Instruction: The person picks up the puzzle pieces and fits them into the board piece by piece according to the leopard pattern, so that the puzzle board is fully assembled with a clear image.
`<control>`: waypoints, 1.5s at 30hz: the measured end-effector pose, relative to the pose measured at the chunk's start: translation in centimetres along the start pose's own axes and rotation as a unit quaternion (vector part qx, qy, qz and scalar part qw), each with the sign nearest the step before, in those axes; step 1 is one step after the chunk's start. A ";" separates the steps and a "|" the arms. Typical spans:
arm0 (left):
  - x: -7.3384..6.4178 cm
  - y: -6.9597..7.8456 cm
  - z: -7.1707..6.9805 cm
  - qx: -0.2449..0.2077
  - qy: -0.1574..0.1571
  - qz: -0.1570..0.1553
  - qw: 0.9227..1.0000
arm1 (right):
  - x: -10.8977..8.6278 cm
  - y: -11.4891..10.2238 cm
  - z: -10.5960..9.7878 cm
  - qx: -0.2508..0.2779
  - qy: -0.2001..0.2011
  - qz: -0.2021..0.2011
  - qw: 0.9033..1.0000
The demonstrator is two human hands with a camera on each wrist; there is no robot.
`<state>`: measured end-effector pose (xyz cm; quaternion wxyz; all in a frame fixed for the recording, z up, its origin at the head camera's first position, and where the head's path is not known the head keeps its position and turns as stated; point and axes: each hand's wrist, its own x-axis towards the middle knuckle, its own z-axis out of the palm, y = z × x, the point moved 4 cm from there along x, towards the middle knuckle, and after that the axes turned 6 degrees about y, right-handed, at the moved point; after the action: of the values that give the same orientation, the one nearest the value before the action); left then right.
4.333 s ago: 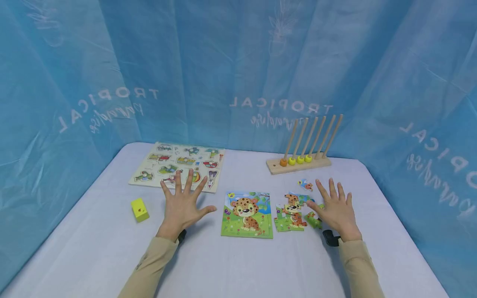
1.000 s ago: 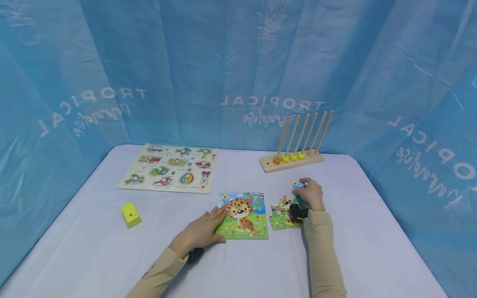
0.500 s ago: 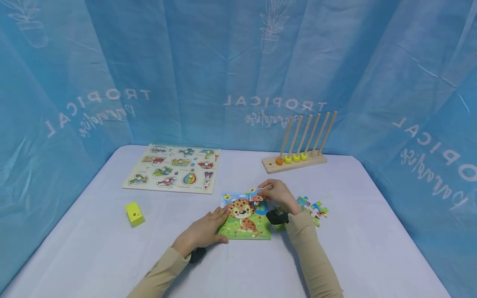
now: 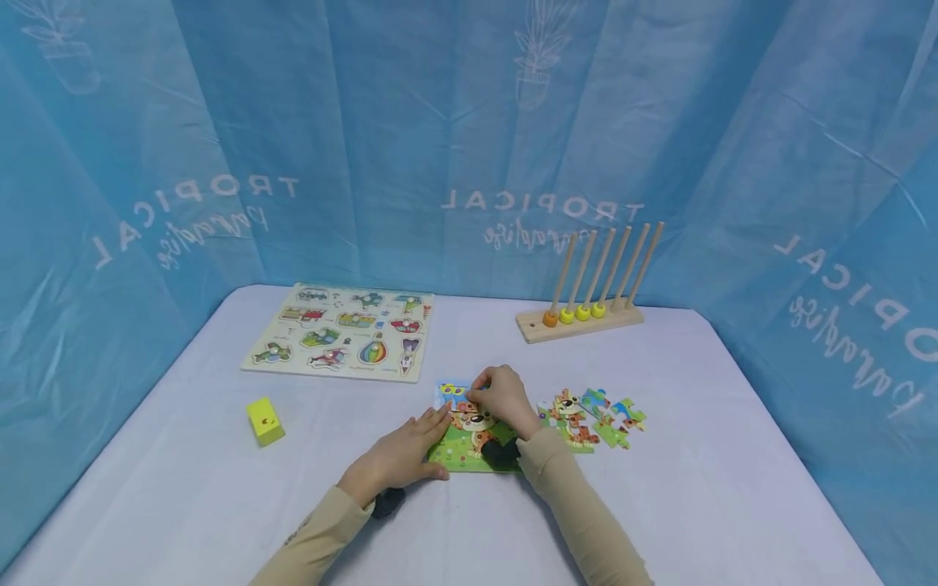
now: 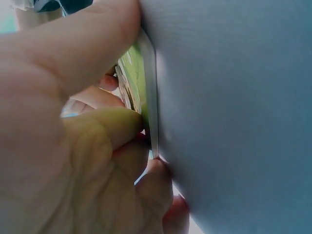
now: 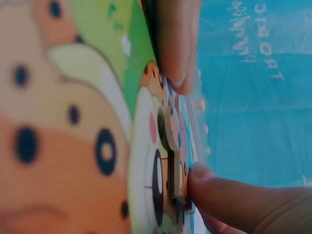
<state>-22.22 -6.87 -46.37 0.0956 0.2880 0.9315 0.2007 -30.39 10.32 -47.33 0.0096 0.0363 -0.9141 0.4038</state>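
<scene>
A square leopard puzzle board lies at the middle of the table. My left hand rests at its left side, fingers extended onto the picture and thumb by the lower left corner; the left wrist view shows these digits along the board's edge. Over the upper left of the picture, my right hand pinches a jigsaw piece with a bird and a leopard ear. The right wrist view has this piece low over the printed face, beside the thumb. The right hand and wrist camera hide part of the board.
Several jigsaw pieces lie right of the board, some joined. A peg board of vehicles is at the back left, a yellow block in front of it. A wooden bead rack with upright rods stands at the back right.
My right hand has picked up the bird piece from among the loose pieces and carried it left over the board. The left hand, earlier spread above the table, has come to the board's left side.
</scene>
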 end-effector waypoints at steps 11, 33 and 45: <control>0.3 0.2 -0.3 0.001 -0.005 0.003 1.000 | 0.5 -1.3 0.4 -0.104 0.037 0.030 0.993; 0.3 -0.1 -0.2 -0.006 -0.001 0.002 1.000 | -1.2 8.1 -12.4 0.008 0.036 0.083 0.996; 0.1 -0.4 0.1 -0.024 0.008 -0.002 1.000 | -2.7 9.8 -14.7 -0.108 -0.033 0.099 0.989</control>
<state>-22.49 -7.10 -46.63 0.0949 0.2824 0.9276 0.2253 -28.62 27.96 -44.81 -0.0568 -0.0417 -0.9513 0.3000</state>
